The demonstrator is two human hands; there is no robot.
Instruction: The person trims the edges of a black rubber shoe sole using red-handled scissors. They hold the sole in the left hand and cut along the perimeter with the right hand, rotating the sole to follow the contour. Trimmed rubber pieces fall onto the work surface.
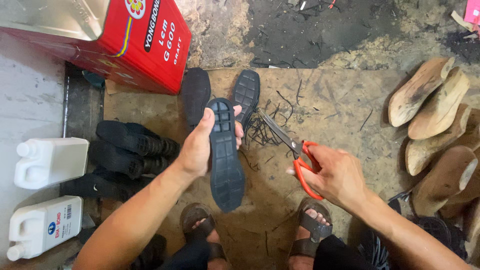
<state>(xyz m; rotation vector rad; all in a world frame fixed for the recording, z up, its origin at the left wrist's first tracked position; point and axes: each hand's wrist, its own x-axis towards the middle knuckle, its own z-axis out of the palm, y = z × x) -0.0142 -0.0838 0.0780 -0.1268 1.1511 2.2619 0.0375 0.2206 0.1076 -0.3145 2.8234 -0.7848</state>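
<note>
Black ridged sole point(226, 155), red-handled scissors point(300, 159)

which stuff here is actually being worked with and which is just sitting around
In use: black shoe sole held in the left hand; red-handled scissors in the right hand.

Lying about: red tin, white jugs, wooden lasts, stacked soles.

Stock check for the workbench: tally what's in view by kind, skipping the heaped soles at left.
Held sole, in left hand: 1
Soles on board: 2
Scissors, in right hand: 1
White jugs: 2
Red can: 1
Wooden lasts: at least 5; pile runs past the edge
Total: at least 12
</note>
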